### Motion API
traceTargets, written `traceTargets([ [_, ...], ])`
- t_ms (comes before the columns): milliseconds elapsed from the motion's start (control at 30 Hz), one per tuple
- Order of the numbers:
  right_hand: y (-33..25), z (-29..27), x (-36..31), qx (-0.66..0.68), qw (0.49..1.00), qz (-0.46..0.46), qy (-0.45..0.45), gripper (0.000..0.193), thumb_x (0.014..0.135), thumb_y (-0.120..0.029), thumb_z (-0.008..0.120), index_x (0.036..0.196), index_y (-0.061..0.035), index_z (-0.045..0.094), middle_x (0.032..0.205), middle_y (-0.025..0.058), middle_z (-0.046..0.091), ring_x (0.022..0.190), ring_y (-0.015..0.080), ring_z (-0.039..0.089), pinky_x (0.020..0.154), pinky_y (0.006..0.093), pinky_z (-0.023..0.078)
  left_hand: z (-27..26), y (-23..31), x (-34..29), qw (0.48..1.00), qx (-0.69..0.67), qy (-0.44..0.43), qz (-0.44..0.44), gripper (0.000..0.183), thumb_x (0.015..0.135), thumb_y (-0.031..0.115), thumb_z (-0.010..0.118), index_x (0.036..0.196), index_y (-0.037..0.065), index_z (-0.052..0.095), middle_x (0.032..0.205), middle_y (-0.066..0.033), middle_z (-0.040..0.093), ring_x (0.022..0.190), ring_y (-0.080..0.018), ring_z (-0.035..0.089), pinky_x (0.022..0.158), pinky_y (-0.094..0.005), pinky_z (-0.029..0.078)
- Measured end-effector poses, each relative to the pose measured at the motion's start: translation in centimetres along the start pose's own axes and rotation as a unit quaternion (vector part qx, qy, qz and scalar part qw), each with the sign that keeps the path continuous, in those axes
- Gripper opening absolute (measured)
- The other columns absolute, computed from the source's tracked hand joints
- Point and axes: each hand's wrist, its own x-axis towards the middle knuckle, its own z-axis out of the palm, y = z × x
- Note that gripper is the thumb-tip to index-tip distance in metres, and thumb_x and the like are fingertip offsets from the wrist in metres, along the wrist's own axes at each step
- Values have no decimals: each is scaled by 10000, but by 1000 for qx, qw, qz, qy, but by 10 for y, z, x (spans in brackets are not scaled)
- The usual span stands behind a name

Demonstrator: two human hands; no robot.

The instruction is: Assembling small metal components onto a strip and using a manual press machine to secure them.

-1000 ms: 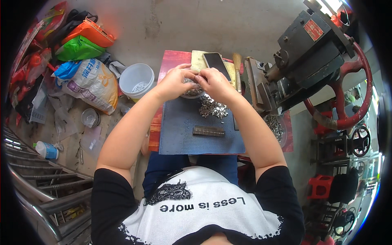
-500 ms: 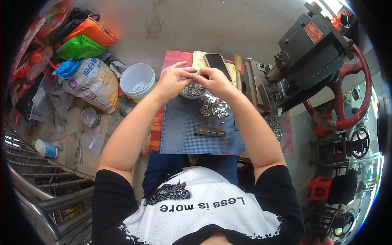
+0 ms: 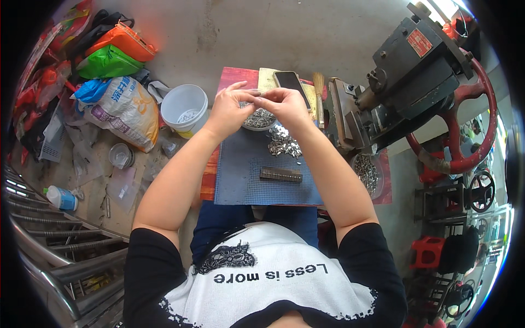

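Over a round bowl (image 3: 256, 129) of small metal pieces, my two hands meet at the fingertips. The fingers of my left hand (image 3: 232, 113) are pinched, with one finger sticking out. My right hand (image 3: 288, 109) pinches against them from the other side. Whatever lies between the fingertips is too small or hidden to name. Just below the bowl, a loose pile of shiny flat metal pieces (image 3: 283, 143) lies on a blue-grey textured mat (image 3: 238, 177). Nearer to me on the mat rests a dark slotted metal bar (image 3: 280, 174), touched by neither hand.
A phone (image 3: 290, 82) and a brush (image 3: 319, 95) lie behind my right hand. To the right stands a heavy dark press (image 3: 410, 65) with a red handwheel (image 3: 484, 109), near a tub of metal pieces (image 3: 366, 174). At left are a white bucket (image 3: 170, 117) and a sack (image 3: 126, 112).
My right hand and forearm have shifted slightly left, showing more of the brush and the tub at right. Both hands stay pinched together above the bowl.
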Motion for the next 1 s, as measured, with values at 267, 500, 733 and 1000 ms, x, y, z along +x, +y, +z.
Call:
traceTargets([
  [267,-14,1,-8,69,994,59,56,201,852,-127,801,972,18,730,878,63,717,803,103,640,737,241,503,1,6,-6,999,24,9,-24,159,807,229,746,912,124,803,1045,-63,758,1261,-274,578,1104,-471,362],
  [500,-2,1,-6,47,996,60,38,234,839,-155,795,939,52,754,848,84,739,780,119,654,721,293,521,5,19,-9,985,171,31,5,230,788,321,772,873,107,788,1002,-88,749,1176,-234,622,1104,-480,317],
  [733,-9,-2,-5,-42,996,76,-10,215,911,-170,742,966,37,733,861,48,715,749,86,611,683,261,485,-3,16,-8,976,205,65,-12,323,694,387,842,830,102,773,1021,-89,737,1103,-224,643,1074,-468,333],
  [1000,-14,-5,-11,29,994,95,-48,225,920,-197,737,964,24,721,875,35,711,784,79,608,694,247,475,6,24,-21,974,193,90,71,222,742,312,809,798,106,750,1072,-12,726,1170,-211,592,1103,-467,295],
])
